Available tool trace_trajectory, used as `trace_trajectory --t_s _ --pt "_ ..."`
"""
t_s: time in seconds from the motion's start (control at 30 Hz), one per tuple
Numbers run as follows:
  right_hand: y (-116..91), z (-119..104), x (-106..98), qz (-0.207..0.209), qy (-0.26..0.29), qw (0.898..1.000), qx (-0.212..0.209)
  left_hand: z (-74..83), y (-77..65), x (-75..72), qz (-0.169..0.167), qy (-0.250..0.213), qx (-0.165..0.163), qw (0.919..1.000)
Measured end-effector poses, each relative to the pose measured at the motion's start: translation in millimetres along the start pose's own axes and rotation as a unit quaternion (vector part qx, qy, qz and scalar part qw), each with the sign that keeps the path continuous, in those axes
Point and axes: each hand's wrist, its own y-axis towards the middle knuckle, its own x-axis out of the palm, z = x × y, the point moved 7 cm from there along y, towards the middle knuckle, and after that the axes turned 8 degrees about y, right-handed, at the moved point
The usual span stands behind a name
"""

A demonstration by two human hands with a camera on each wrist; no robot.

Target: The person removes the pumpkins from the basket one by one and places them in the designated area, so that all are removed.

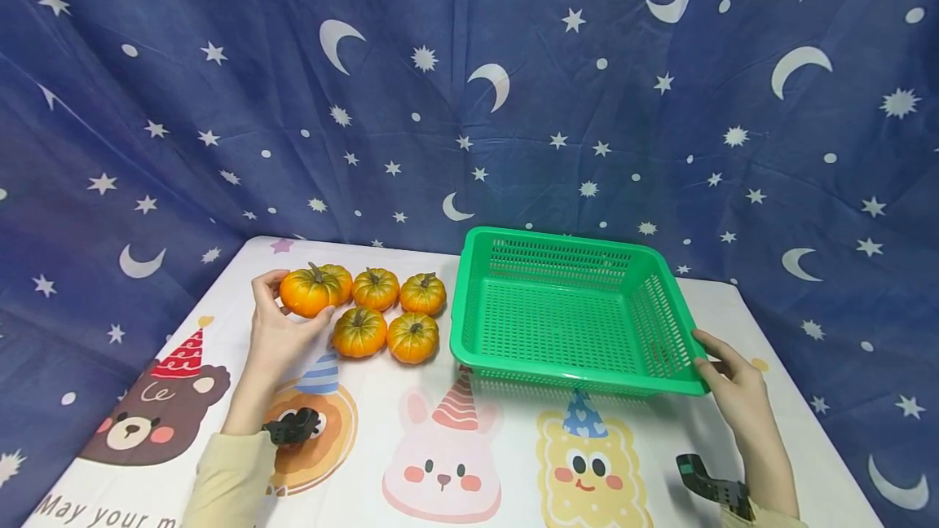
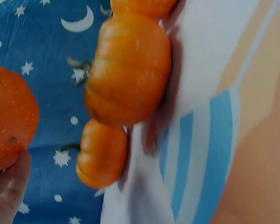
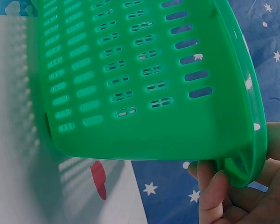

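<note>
My left hand (image 1: 280,336) grips a small orange pumpkin (image 1: 304,293) with a greenish stem, thumb on one side and fingers on the other. In the left wrist view that held pumpkin (image 2: 11,119) hangs apart from the others, with fingertips (image 2: 19,175) against its lower side. Several similar pumpkins (image 1: 359,332) sit close together on the table, just right of the left hand. My right hand (image 1: 742,393) pinches the near right corner of the rim of a green plastic basket (image 1: 557,375). In the right wrist view the fingers curl round the basket's rim (image 3: 252,121).
A white tablecloth (image 1: 352,438) with printed cartoon animals covers the table. Behind the table hangs a dark blue curtain (image 1: 411,88) with moons and stars. The basket's perforated floor (image 1: 557,324) shows with nothing on it.
</note>
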Motion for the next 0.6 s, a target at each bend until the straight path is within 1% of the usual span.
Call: trace_trajectory --t_s 0.1,0.2,0.3,0.43,0.6 --pt "0.2 1.7 0.2 0.0 -0.004 1.0 0.004 -9.2 1.7 -2.3 -0.003 0.0 -0.011 0.9999" --pt "0.3 2.6 0.0 0.002 -0.007 1.0 0.004 -18.0 2.8 -2.5 -0.016 -0.002 -0.016 0.9997" --pt "0.2 2.8 0.0 0.002 -0.006 1.0 0.002 -25.7 3.4 -1.8 -0.034 0.003 -0.017 0.9993" --pt "0.1 2.7 0.3 0.001 -0.006 1.0 0.002 -35.2 3.3 -1.4 -0.06 0.02 -0.023 0.9977" --pt "0.2 2.4 0.3 0.0 -0.008 1.0 0.001 -45.2 2.4 1.1 -0.102 0.042 -0.037 0.9932"
